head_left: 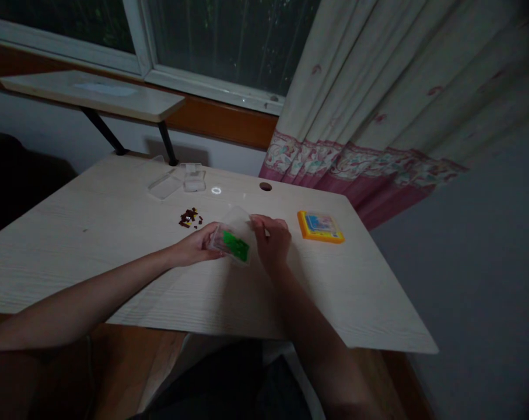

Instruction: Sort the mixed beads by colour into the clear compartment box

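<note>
A clear plastic box with green pieces inside is gripped in my left hand, tilted above the table. Its see-through lid stands raised on the far side. The fingers of my right hand are pinched at the lid's right edge. Left of the box, a small heap of dark brown and yellow pieces lies on the table, close beyond my left hand.
Clear boxes sit at the back left of the pale wooden table. An orange-yellow box lies to the right. Behind are a cable hole, a raised shelf on black legs and a curtain.
</note>
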Motion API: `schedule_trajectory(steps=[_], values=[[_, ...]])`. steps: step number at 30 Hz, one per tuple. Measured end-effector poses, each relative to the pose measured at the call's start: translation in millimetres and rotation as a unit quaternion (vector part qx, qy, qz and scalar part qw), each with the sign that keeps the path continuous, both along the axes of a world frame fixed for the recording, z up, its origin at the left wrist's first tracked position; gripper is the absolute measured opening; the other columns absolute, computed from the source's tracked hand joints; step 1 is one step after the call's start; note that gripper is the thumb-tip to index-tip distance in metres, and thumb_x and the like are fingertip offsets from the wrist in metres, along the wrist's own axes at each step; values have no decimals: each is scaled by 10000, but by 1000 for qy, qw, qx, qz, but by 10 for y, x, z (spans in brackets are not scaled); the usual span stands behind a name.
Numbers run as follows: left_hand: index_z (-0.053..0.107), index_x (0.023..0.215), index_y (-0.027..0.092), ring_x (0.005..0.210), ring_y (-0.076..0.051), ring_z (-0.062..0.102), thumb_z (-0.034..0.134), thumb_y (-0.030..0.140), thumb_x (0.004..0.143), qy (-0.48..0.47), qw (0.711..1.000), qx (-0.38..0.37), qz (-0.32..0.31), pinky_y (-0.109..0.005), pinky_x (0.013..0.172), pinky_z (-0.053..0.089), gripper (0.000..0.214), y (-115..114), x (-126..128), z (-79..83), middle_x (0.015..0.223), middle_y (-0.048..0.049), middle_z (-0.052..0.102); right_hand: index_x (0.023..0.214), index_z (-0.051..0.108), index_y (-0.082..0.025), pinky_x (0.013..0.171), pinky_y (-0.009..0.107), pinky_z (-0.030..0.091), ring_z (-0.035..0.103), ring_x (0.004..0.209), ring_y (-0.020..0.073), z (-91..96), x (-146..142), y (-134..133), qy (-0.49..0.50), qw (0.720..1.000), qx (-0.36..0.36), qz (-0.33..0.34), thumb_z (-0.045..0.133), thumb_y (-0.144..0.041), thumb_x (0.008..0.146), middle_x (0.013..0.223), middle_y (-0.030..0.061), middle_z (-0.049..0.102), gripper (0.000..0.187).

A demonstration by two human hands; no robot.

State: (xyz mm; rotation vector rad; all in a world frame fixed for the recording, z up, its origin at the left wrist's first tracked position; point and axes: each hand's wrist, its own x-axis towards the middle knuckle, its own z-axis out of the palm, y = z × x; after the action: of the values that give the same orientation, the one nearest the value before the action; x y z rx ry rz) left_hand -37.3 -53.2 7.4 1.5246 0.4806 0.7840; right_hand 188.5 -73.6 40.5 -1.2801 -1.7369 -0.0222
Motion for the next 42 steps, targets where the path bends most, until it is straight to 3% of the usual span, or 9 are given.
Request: schedule_trajectory(steps=[7, 15, 17, 20, 23, 27, 32, 37, 42], values=[[535, 1329, 207, 1114, -268, 682, 809, 376, 816, -8, 998, -17, -61, -405, 940, 559, 605, -13, -61, -46, 1214, -138, 678, 865, 756, -244, 735, 317, 504, 702, 653, 180, -16, 65, 92, 141, 985, -98, 15, 497, -476, 996, 662, -1, 734, 371], [547, 1277, 174, 1096, -276, 683, 828, 491, 766, 3, 997, -54, -58, -411, 934, 559, 664, -45, -63, -20, 1173, -140, 674, 721, 699, -210, 546, 262, 486, 613, 517, 135, -232, 48, 210, 256, 924, -269, 92, 534, -572, 936, 595, 5, 683, 451], [561, 1250, 171, 1088, -274, 680, 832, 507, 751, 10, 997, -55, -47, -406, 926, 556, 659, -4, -77, -36, 1162, -133, 674, 759, 705, -201, 571, 269, 506, 622, 542, 137, -250, 29, 212, 266, 925, -252, 96, 506, -567, 954, 640, 21, 703, 460], [582, 1171, 182, 1065, -263, 673, 848, 513, 716, -9, 998, -55, -21, -385, 908, 546, 623, 136, -170, -58, 1129, -114, 676, 1024, 728, -183, 664, 290, 548, 658, 642, 144, -251, 14, 208, 279, 935, -186, 114, 444, -542, 994, 818, 58, 756, 459], [618, 1077, 180, 964, -236, 671, 842, 511, 696, -18, 997, -32, 66, -330, 820, 536, 552, 335, -400, -9, 1055, -93, 679, 1230, 673, -172, 717, 303, 560, 667, 701, 147, -274, 30, 218, 274, 942, -148, 126, 402, -541, 1013, 910, 68, 753, 506], [596, 1044, 196, 854, -216, 651, 829, 475, 705, 0, 985, -7, 173, -306, 719, 511, 497, 557, -820, 167, 998, -62, 673, 1218, 680, -168, 705, 290, 548, 637, 691, 140, -347, 76, 256, 265, 946, -151, 110, 392, -560, 1008, 869, 41, 723, 529], [573, 1071, 160, 914, -150, 577, 782, 290, 780, 93, 947, 60, 302, -245, 815, 472, 381, 621, -1119, 333, 980, 9, 635, 1143, 707, -178, 683, 286, 531, 595, 645, 135, -412, 135, 314, 274, 947, -151, 78, 395, -548, 999, 833, 34, 718, 505], [545, 1138, 122, 930, -133, 539, 637, 102, 858, 160, 933, 63, 315, -222, 831, 430, 296, 568, -1162, 371, 989, 15, 614, 1145, 705, -172, 680, 283, 514, 585, 642, 136, -417, 159, 325, 279, 945, -151, 78, 397, -547, 1003, 815, 28, 711, 506], [523, 1173, 132, 919, -135, 530, 638, 121, 873, 186, 928, 103, 305, -230, 830, 420, 321, 557, -1190, 372, 998, 12, 599, 1150, 710, -169, 683, 276, 500, 577, 637, 132, -379, 147, 293, 281, 943, -158, 81, 401, -526, 1005, 787, 15, 695, 493]])
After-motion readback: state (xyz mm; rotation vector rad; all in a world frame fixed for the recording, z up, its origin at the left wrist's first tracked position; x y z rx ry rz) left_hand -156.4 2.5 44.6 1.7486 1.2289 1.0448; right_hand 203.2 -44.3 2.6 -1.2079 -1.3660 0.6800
